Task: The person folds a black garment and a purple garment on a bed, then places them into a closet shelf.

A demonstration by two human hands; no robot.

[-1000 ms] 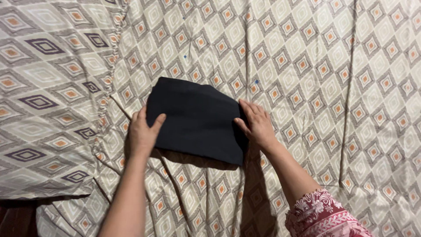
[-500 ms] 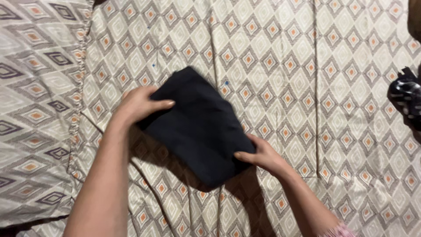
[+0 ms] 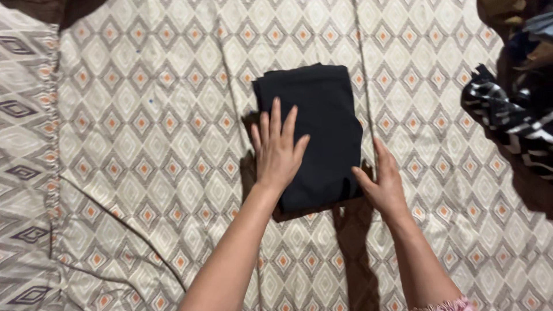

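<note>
Folded black cloth (image 3: 322,121) lies under left hand (image 3: 277,152).

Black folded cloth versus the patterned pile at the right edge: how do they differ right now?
The black folded cloth is plain, dark and folded into a neat flat rectangle; the black-and-white patterned fabric is crumpled in a loose heap. The folded cloth lies mid-frame with the left hand flat on it and the right hand at its lower right edge; the patterned fabric is untouched and partly cut off by the frame. Both rest on the diamond-patterned bedsheet.
</note>
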